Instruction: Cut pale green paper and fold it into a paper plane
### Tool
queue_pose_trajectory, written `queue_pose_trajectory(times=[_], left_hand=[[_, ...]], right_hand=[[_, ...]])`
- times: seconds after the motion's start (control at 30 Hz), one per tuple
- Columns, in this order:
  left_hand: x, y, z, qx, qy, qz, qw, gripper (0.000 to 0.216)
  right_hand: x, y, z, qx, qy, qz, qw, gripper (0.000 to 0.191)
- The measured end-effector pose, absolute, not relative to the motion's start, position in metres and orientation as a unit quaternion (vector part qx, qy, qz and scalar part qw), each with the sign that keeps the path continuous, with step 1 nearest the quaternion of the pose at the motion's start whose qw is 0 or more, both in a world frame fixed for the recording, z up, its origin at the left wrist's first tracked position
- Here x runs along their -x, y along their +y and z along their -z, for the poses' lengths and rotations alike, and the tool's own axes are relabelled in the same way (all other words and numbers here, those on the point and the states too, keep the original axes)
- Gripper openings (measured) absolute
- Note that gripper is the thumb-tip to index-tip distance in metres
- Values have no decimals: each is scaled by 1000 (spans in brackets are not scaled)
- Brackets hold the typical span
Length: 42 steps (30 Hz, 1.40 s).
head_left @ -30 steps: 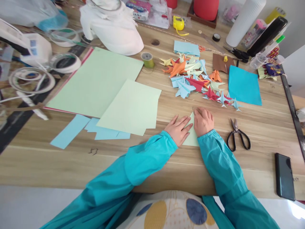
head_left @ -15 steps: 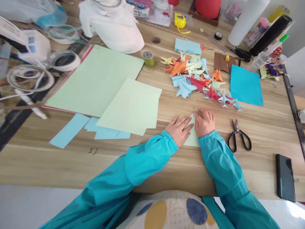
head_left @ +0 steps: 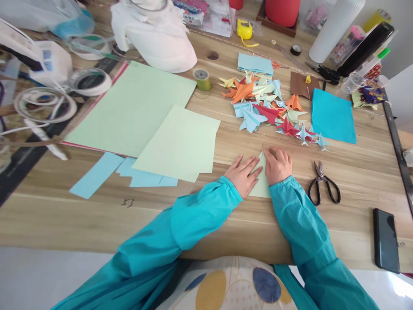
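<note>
A small piece of pale green paper (head_left: pixel 262 186), folded to a point at its far end, lies on the table between my hands. My left hand (head_left: pixel 241 175) rests flat across its left side, fingers stretched out. Curled at the right edge near the tip is my right hand (head_left: pixel 278 167), its thumb and forefinger on the paper; the fingertips are partly hidden. Just beyond lies a pile of folded paper shapes (head_left: pixel 254 97) in orange, red, light blue and pale green. Black-handled scissors (head_left: pixel 323 184) lie to the right of my right hand, blades partly apart.
Larger pale green sheets (head_left: pixel 179 144) and light blue strips (head_left: pixel 97 174) lie to the left. A bright blue square (head_left: pixel 334 116), a thread spool (head_left: pixel 202 79) and a yellow tape measure (head_left: pixel 244 29) sit farther back. A phone (head_left: pixel 386 239) lies at the right front edge.
My right forefinger has drawn in slightly at the paper's tip. My left hand stays flat on the paper. The view has shifted a little.
</note>
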State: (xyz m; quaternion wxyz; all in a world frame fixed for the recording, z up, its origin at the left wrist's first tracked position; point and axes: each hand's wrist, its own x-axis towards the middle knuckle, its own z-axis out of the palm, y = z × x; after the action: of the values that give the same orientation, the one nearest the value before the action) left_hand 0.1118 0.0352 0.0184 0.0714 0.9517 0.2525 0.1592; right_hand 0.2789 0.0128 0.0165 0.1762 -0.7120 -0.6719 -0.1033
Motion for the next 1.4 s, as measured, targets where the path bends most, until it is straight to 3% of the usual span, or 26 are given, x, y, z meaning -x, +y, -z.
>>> queue_pose_trajectory(times=[1.4], left_hand=[[-112,35,-19,-949,257,-157,91,39]], right_hand=[[-277,13,-18,716,-678,90,139,34]])
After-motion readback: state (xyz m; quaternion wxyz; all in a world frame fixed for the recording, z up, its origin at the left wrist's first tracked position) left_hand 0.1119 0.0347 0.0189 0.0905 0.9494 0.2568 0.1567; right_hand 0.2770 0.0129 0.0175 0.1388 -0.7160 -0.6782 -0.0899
